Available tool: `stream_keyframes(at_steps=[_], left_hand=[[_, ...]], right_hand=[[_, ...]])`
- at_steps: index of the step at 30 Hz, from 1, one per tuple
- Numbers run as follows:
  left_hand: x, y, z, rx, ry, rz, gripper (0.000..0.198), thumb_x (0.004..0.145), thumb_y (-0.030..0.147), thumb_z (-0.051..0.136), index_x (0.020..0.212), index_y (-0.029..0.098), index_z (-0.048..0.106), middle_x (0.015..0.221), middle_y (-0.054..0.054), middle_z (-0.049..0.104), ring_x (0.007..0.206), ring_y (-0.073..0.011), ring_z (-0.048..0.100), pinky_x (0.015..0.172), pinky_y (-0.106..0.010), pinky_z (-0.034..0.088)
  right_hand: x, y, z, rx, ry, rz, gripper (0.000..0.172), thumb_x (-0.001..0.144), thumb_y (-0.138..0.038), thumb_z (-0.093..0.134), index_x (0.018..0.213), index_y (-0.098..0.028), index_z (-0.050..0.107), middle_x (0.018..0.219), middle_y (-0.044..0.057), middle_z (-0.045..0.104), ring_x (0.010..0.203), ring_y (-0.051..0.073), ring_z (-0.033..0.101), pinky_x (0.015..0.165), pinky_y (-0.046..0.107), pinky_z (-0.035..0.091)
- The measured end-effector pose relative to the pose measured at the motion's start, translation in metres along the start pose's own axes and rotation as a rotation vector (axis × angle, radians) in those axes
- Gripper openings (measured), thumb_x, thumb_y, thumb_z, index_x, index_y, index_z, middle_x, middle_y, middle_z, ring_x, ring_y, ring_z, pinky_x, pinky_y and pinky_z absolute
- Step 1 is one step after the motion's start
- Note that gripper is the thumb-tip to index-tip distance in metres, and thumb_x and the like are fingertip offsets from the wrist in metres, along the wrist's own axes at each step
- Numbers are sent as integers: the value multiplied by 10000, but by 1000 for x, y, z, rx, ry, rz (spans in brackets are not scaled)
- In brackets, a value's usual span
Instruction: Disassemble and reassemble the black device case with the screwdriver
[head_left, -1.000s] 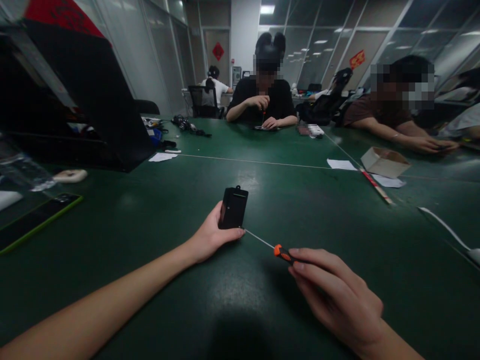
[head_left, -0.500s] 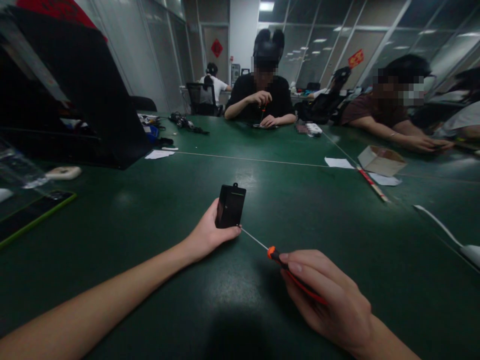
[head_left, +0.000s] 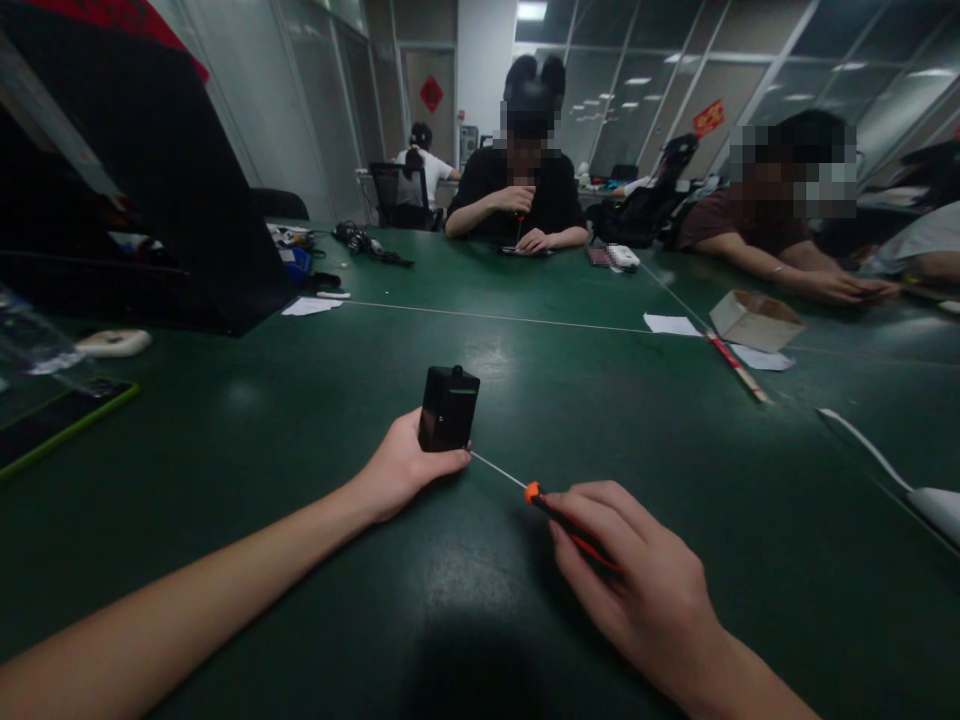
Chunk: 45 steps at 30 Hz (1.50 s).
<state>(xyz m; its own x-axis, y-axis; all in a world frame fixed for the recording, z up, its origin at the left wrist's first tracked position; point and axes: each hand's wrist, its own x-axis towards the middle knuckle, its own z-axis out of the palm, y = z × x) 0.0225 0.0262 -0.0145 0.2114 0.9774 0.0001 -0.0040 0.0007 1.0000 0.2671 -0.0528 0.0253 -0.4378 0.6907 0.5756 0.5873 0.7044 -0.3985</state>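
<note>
In the head view, a small black box [head_left: 451, 412] with a round tab on its top edge is held upright over the green table [head_left: 480, 620]. My left hand [head_left: 409, 465] grips it from the left, thumb along its lower edge and the other fingers mostly hidden behind it. My right hand [head_left: 637, 575] is closed around the handle of a black, orange and red screwdriver [head_left: 534, 493]. The thin shaft points up and left, and its tip meets the box's lower right corner beside my left thumb. A screw there is too small to make out.
A large black case [head_left: 225, 230] stands at the left, near a green-edged phone [head_left: 67, 425]. A cardboard box [head_left: 756, 320], papers and a red-and-white stick [head_left: 739, 370] lie to the right. Across the table a person [head_left: 517, 200] holds a screwdriver; another person sits at the right.
The black box and my left hand have shifted slightly left, and the box is turned a little. My right hand has moved left and up with the screwdriver, whose tip stays at the corner.
</note>
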Motion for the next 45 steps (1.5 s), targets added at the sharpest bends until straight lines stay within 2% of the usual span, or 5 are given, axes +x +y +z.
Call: stream_keyframes(at_steps=[10, 18, 23, 37, 45], left_hand=[[-1, 0, 2, -75, 8, 16, 534, 688, 233, 814, 1159, 144, 578, 1169, -137, 703, 1107, -281, 649, 995, -456, 446], [-3, 4, 2, -6, -32, 47, 491, 702, 231, 790, 1140, 146, 586, 1160, -122, 687, 1072, -261, 651, 970, -436, 470], [-5, 5, 2, 187, 11, 24, 459, 671, 288, 810, 1039, 147, 575, 1012, -100, 702, 957, -280, 674, 866, -441, 512], [-5, 14, 5, 296, -16, 90, 441, 689, 280, 762, 1063, 150, 568, 992, -82, 683, 914, -255, 652, 841, -408, 503], [-5, 11, 4, 274, -20, 81, 448, 693, 298, 769, 1059, 150, 557, 993, -87, 681, 924, -258, 653, 841, -407, 504]], right_hand=[[3, 0, 9, 293, -100, 494, 204, 969, -286, 508, 1088, -234, 666, 826, 0, 713, 720, 149, 676, 693, 264, 535], [0, -3, 17, 252, -109, 460, 231, 896, -258, 586, 1105, -198, 664, 1013, 48, 697, 922, 190, 650, 823, 302, 485], [2, -4, 19, 449, -278, 619, 323, 1008, -353, 418, 1094, -204, 691, 683, -17, 647, 663, 143, 619, 675, 267, 467], [8, -3, 20, 610, -280, 758, 293, 961, -354, 502, 1046, -172, 715, 719, 15, 669, 687, 159, 627, 603, 248, 485], [8, -5, 18, 497, -219, 682, 239, 910, -313, 587, 1073, -208, 727, 1023, 60, 714, 938, 210, 662, 856, 338, 504]])
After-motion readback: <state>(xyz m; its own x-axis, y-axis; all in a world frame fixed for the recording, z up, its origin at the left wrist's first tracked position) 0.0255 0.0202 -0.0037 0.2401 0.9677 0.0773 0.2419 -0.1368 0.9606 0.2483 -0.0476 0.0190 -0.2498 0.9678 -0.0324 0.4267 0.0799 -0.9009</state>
